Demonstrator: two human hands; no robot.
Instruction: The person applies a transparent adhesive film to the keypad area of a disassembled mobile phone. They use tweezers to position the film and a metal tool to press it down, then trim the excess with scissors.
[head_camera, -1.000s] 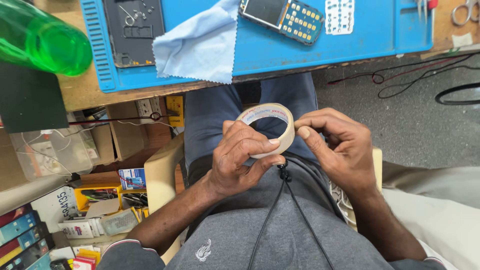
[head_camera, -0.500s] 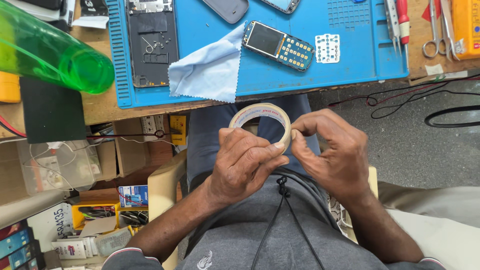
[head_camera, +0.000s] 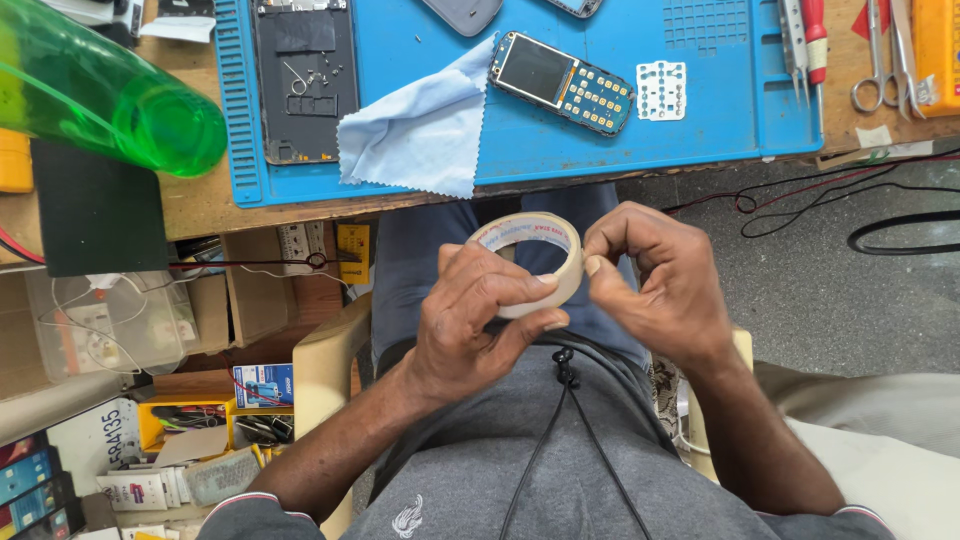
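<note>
Gripping a roll of pale tape (head_camera: 533, 262) over the lap, the left hand (head_camera: 478, 325) wraps its fingers across the roll's outer band with the thumb beneath. The right hand (head_camera: 660, 285) is curled just beside it, its thumb and forefinger tips pinched against the roll's right edge. Both hands sit below the edge of a blue work mat (head_camera: 520, 150) on the bench. On that mat lie a light blue cloth (head_camera: 425, 135), an opened keypad phone (head_camera: 562, 83), a white keypad sheet (head_camera: 661, 90) and a dark phone body (head_camera: 304, 80). A green bottle (head_camera: 100, 90) lies at the upper left; scissors (head_camera: 880, 60) rest at the upper right.
</note>
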